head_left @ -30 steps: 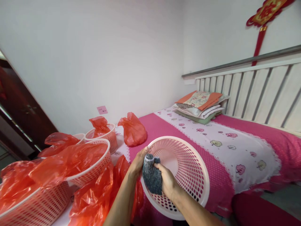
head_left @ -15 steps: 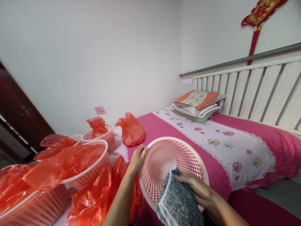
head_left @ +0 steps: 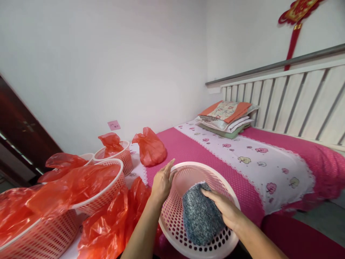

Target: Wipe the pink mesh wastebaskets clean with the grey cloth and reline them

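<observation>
A round pink plastic basket (head_left: 173, 219) with a lattice wall sits tilted toward me on the bed's edge. My right hand (head_left: 222, 208) grips the upper right side of a folded dark grey speckled cloth (head_left: 201, 217), thumb on top. The cloth is inside the basket mouth, over the lower wall. At the basket's left rim, my left hand (head_left: 162, 182) has its fingers stretched out and holds nothing. Whether it touches the rim I cannot tell. Just left of that forearm lies a crumpled red plastic bag (head_left: 107, 223).
Several pink baskets (head_left: 122, 158) with red bags in them stand at the left. A knotted red bag (head_left: 152, 147) rests on the bed (head_left: 185, 147) near the wall. Folded bedding (head_left: 226, 115) lies by the white headboard (head_left: 283, 100). A pink note (head_left: 114, 125) is on the wall.
My left hand has let go of the basket's rim, its fingers now extended. My right hand has moved the grey cloth up and into the basket, and the basket tilts more toward me.
</observation>
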Motion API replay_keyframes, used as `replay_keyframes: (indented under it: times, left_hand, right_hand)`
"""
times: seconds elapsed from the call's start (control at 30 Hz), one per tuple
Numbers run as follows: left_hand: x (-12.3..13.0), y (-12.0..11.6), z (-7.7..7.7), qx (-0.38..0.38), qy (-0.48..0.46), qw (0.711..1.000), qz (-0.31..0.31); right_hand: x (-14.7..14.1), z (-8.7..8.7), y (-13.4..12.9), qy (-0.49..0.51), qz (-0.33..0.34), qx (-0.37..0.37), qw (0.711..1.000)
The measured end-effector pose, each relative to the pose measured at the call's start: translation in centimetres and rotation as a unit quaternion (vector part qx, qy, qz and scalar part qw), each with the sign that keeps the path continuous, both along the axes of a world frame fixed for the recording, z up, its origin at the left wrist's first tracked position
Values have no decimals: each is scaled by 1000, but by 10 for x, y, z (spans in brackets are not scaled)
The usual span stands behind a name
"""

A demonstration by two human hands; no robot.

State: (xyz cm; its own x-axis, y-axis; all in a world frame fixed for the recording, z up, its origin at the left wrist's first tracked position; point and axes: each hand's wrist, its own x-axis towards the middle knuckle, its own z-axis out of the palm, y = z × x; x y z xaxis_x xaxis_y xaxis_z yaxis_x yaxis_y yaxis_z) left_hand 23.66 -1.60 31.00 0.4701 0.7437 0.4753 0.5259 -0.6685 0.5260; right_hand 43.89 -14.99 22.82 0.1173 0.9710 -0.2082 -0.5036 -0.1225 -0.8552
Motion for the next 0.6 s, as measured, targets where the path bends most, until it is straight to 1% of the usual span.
replay_keyframes:
  times: [0.07,0.13,0.23,0.3,0.4,0.47,0.5,0.53,0.6]
  left_hand:
    - [0,0,0,-24,-13,1000,-15]
    - [-2,0,2,-60,-50,997,-23]
    - [-2,3,2,-93,-104,990,4]
    - [-3,4,1,-107,-118,987,22]
    - [-7,5,0,-159,-87,982,52]
    - [-13,4,2,-172,-50,980,87]
    - [-16,3,3,-168,-37,981,94]
    - [-19,3,5,-159,-32,982,91]
    - [-21,2,6,-149,-45,986,57]
  right_hand:
    - [0,-2,1,8,5,-1,1000]
    - [0,-2,3,15,-8,-4,1000]
    - [0,1,6,29,-74,-12,997]
    - [1,6,8,62,-115,-28,991]
    - [4,12,8,118,-130,-47,983]
    - [5,14,7,118,-135,-41,983]
    - [5,14,7,108,-135,-35,984]
    - [5,13,7,96,-130,-30,986]
    - [1,13,8,74,-104,-23,992]
